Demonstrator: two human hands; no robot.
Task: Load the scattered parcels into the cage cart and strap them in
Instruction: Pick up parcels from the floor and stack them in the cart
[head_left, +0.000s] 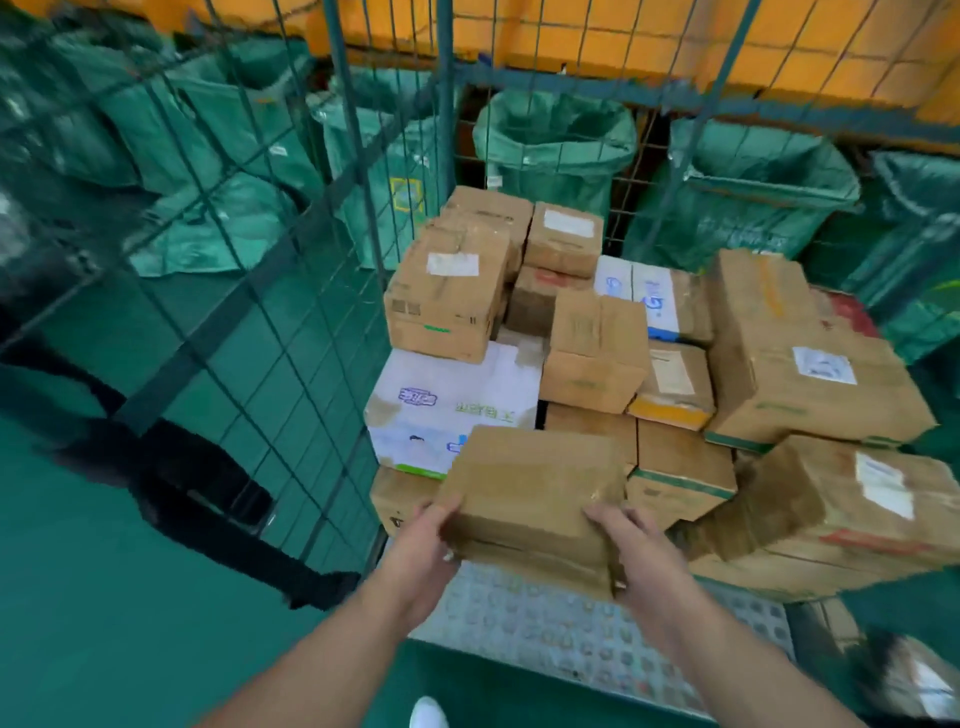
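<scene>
Cardboard parcel in hand: a plain brown parcel (535, 496), flat and oblong, held at the open front of the cage cart (332, 291), over its studded floor plate (561, 623) and just short of the stack.
Left hand: the left hand (415, 545) clamps the parcel's near left corner, thumb on top, the other fingers hidden beneath.
Right hand: the right hand (631, 545) clamps the near right corner, fingers (605, 517) curled over the top edge.
Handling, as a judgement: stiff enough to keep its shape between two corner grips; probably light to moderate, since nothing sags. Taped faces look smooth, so it could slide if held only by the top.
Where to hold: opposite short ends, palms under the lower edge, as the hands roughly are; the creased top skin is a poor purchase.
Placement, relative to the fingers: beyond the fingertips sits a white printed carton (441, 405); ahead and right of the right fingers lie small brown boxes (675, 467).
Cart contents: many cartons piled in uneven tiers, the large box (789, 364) at right tilted, another (841, 499) leaning past the right edge.
Outside the mesh: green sacks (556, 145), open-mouthed; contents not visible.
Straps: none seen.
</scene>
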